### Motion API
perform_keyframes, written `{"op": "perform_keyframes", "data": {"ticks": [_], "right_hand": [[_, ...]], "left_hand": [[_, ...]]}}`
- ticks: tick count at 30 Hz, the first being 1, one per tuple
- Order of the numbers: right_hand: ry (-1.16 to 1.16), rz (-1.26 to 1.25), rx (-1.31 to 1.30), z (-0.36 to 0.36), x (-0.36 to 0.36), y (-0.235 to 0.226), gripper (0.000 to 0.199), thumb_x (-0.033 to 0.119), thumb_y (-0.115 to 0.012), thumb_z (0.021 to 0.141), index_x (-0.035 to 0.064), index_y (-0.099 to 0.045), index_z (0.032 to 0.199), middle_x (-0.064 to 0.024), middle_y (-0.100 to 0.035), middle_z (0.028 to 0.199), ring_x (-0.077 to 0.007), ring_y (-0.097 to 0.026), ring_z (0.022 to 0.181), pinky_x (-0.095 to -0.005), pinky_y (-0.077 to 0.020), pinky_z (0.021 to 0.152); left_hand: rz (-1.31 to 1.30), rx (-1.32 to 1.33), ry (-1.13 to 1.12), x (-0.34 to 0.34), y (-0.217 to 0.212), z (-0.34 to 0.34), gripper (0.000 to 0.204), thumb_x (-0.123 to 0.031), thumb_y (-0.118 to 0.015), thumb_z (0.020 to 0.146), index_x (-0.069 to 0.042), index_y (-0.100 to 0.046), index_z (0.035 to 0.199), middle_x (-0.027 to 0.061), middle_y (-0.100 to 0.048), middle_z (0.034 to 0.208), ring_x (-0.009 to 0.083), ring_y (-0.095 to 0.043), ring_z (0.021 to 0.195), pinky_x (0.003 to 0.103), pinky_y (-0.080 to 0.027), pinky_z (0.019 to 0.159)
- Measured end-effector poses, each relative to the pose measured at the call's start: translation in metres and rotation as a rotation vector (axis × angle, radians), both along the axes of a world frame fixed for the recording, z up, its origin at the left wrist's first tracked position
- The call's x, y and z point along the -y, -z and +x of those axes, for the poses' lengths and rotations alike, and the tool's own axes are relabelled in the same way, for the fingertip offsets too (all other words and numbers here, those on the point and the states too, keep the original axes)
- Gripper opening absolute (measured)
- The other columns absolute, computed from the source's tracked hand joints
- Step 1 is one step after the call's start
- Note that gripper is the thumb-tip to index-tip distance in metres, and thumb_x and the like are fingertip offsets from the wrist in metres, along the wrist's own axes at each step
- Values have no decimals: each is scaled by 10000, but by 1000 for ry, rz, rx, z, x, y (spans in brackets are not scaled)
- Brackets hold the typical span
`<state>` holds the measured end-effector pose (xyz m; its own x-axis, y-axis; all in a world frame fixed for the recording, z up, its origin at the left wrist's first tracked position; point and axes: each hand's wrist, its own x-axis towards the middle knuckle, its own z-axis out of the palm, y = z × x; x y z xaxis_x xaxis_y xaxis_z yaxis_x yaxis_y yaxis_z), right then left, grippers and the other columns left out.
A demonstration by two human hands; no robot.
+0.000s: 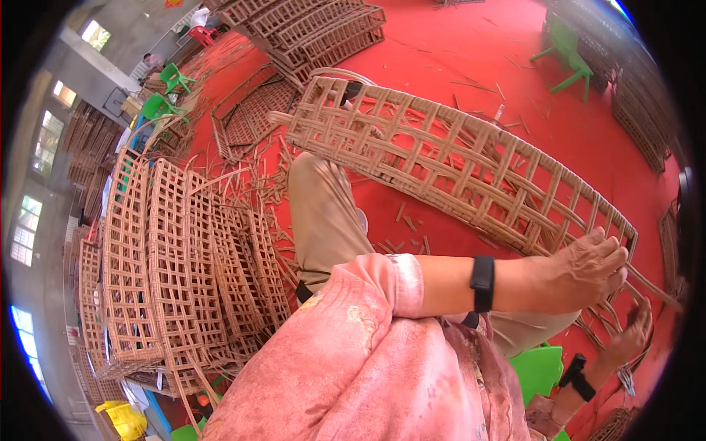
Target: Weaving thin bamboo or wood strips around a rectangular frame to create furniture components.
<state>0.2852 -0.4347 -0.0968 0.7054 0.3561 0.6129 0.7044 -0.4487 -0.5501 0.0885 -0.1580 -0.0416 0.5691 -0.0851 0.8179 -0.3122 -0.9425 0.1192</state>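
A long openwork wicker panel (448, 165), perhaps the side of a basket, slants across in front of me over my knees. At its right end, my left hand (577, 272) is closed with bent fingers around the woven edge. My right hand (634, 332) is lower and farther right, its fingers curled by loose wicker strands (607, 316) that trail from that end. The fingers partly hide what they grip. One strand sticks out to the right past my left hand. Both wrists wear black bands.
Stacked wicker baskets (184, 272) stand close on my left, and another stack (309, 33) is at the far side. Cane scraps litter the red floor (448, 48). Green chairs (565, 55) stand at the far right and far left. A yellow bag (123, 420) lies lower left.
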Motion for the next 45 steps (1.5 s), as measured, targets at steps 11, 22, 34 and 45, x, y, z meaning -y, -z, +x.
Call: {"op": "perform_keyframes", "data": {"ticks": [11,22,34,45], "right_hand": [[167,768,-749,179,147,30,466,303,-588,1025,68,-565,1427,-113,-630,1264,-193,-626,1133,-314,-522,932],[361,502,-313,29,-22,28,521,325,-494,1071,-20,-475,1461,-152,-561,1434,-258,-543,1306,-392,-414,1111],[-2,643,-758,89,-76,-4,486,384,-528,1065,-21,-613,1320,-113,-695,1180,-206,-699,990,-351,-589,822],[700,-361,363,113,-86,-43,588,445,-678,938,-12,-635,1305,-248,-630,1308,-421,-573,1240,-482,-438,1075]], "left_hand": [[-59,-28,-10,-46,-20,-60,516,-357,-754,781,-79,-641,1200,147,-559,1306,308,-521,1258,518,-385,1063],[-864,74,-806,-330,-12,-307,761,-635,-420,1035,21,-527,1405,141,-607,1378,221,-568,1273,369,-386,1121],[-1685,-167,-20,-243,-8,-277,781,-689,-431,1008,-39,-485,1437,107,-583,1300,160,-526,1245,364,-407,1105],[-1093,30,-306,-212,3,-278,222,-174,-773,894,-15,-697,1028,54,-675,1008,136,-643,928,313,-511,849]]}}
